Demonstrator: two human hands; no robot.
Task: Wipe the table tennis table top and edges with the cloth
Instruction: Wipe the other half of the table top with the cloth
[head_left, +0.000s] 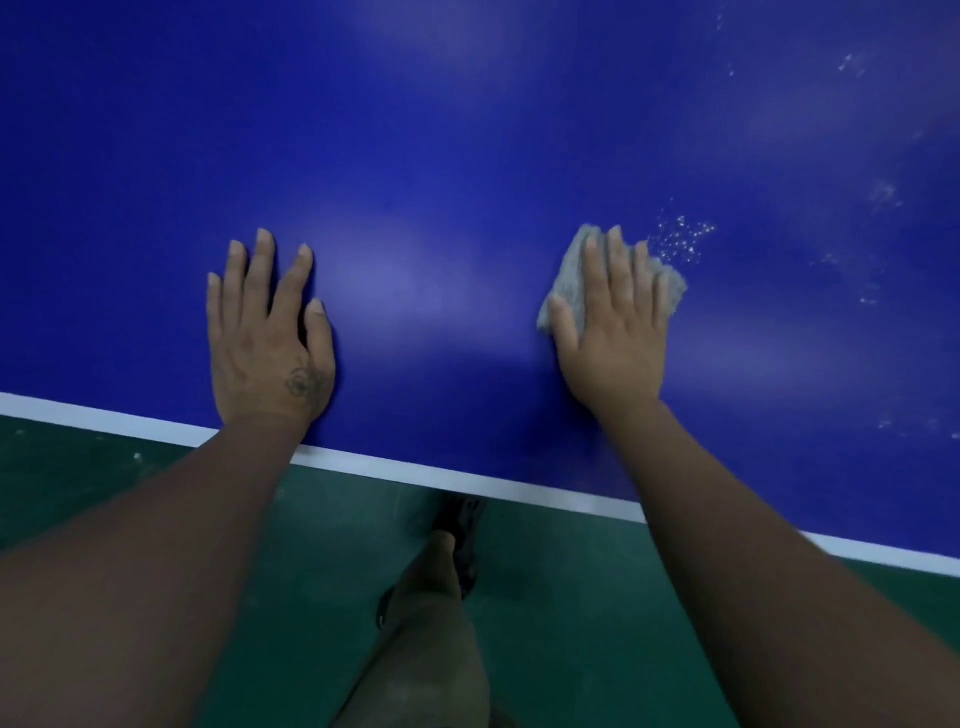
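The blue table tennis table top (467, 130) fills most of the head view, with a white line (415, 470) along its near edge. My right hand (613, 322) presses flat on a folded grey cloth (670, 283), which shows past my fingertips and thumb. My left hand (267, 332) lies flat on the bare blue surface to the left, fingers spread, holding nothing. A patch of white specks (680, 241) sits just right of the cloth.
More faint white smudges (883, 192) dot the right part of the top. Below the table's edge lies a green floor (571, 597), where my leg and dark shoe (460, 525) stand close to the table.
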